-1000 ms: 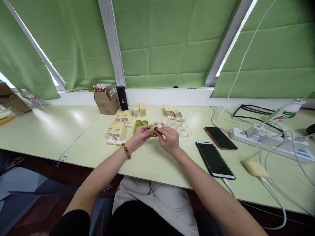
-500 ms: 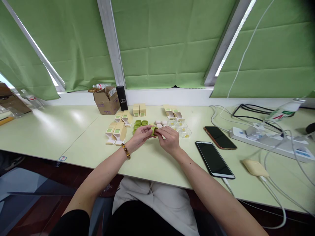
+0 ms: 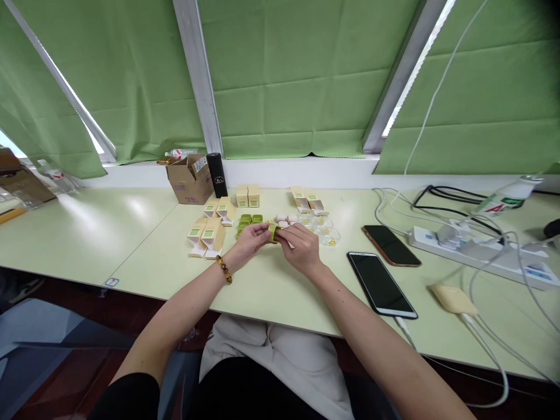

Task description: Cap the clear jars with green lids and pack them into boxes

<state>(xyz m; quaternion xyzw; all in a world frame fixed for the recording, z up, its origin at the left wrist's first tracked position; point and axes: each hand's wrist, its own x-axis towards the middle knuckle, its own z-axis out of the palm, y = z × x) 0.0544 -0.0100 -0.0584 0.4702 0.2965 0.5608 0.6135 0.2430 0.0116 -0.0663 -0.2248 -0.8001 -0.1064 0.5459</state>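
Fingers bent inward, left hand and right hand grasp one small green cup between them | likely best: left steady, right gentle, without squeezing the wall | cup sits between the fingertips, left ones on its left side, right ones at its right rim

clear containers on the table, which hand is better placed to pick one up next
Right hand, likely: it is closer to the clear containers, though it also touches the green piece. The left hand holds that piece, farther from them.
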